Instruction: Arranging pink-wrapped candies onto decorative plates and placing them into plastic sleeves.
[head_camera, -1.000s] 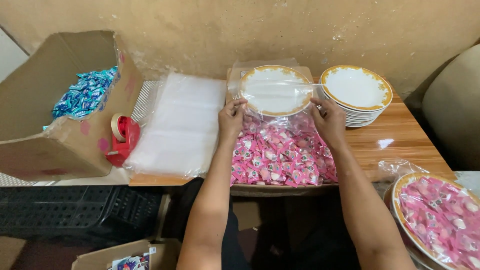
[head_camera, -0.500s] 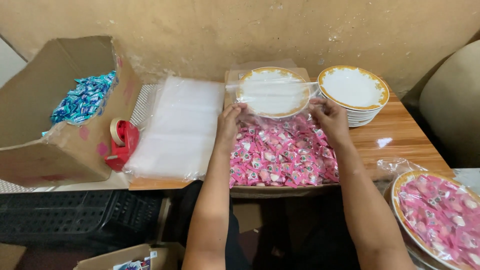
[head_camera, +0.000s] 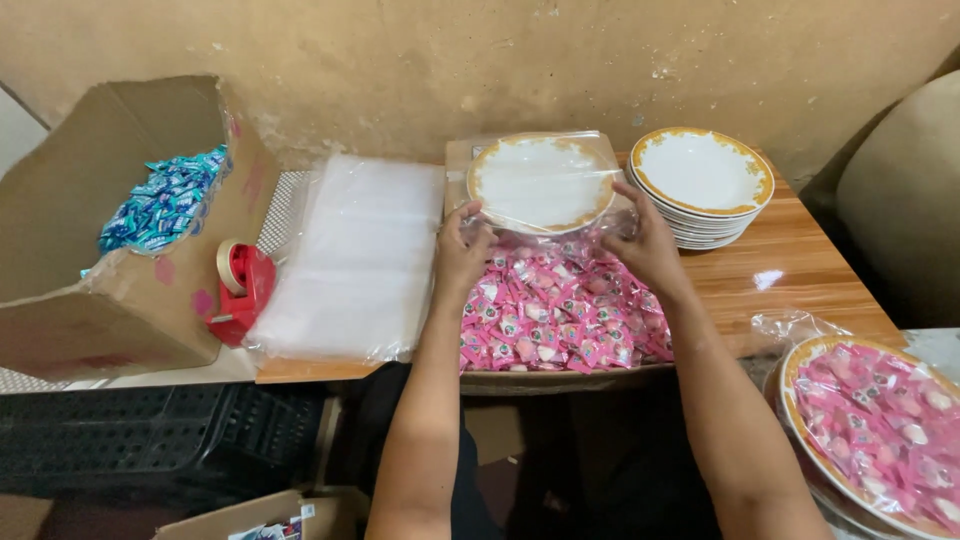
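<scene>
A: What is the largest item shown?

B: The brown wooden surface (head_camera: 790, 275), set against a beige wall. Past its left edge stands an open brown cardboard box (head_camera: 130, 300) holding small blue-wrapped sweets (head_camera: 165, 200).

A: And next in size?

B: A stack of clear flat plastic bags (head_camera: 355, 260) lies on the left part of the surface, its near end reaching the front edge. Beside it, at the middle of the front edge, is a heap of small pink-wrapped sweets (head_camera: 560, 310). At the far right corner sits a stack of white round plates with gold rims (head_camera: 705, 180).

A: Which item do the hands engage?

B: A single white, gold-rimmed plate inside a clear plastic bag (head_camera: 540, 185), at the far edge just behind the pink heap and just left of the plate stack. The left hand (head_camera: 462, 255) has its fingers closed on the bag's near left rim; the right hand (head_camera: 645, 245) has its fingers closed on the near right rim.

A: What lies off the surface to the right?

B: A gold-rimmed plate filled with pink sweets and wrapped in clear plastic (head_camera: 880, 430), near the front right corner.

A: The smallest item?

B: A red tape dispenser (head_camera: 240, 290), between the box and the bag stack.
</scene>
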